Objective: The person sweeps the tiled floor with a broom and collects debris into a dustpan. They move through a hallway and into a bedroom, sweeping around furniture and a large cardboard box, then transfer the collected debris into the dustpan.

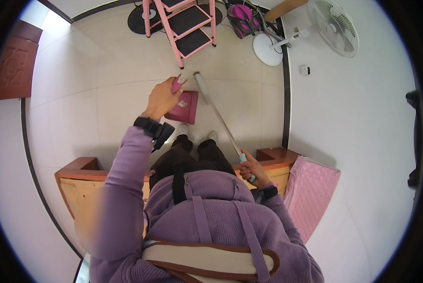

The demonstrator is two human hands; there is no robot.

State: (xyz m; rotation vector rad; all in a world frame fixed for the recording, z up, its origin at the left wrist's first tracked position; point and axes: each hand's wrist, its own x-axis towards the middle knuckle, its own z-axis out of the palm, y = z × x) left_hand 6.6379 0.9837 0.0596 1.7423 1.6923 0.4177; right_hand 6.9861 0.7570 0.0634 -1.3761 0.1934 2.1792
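Note:
My left hand (162, 99) is closed around the top end of a pink dustpan's handle (177, 85). Below that hand, the dustpan's deep pink pan (188, 111) is low by the floor in front of my feet, with a small pale piece (182, 104) in it. My right hand (252, 169) grips the pale blue-green handle of a broom (225, 127) close to my waist. The broom's thin metal shaft slants forward and left to its long, narrow head (201, 85), right of the pan. The bristles are blurred.
A pink folding step ladder (186, 30) stands ahead on the tiled floor (66, 74). Right of it are a magenta vacuum cleaner (243, 21) and a white pedestal fan (268, 49) against the wall. Behind me is a wooden bed frame (91, 173) with a pink quilted pad (314, 191).

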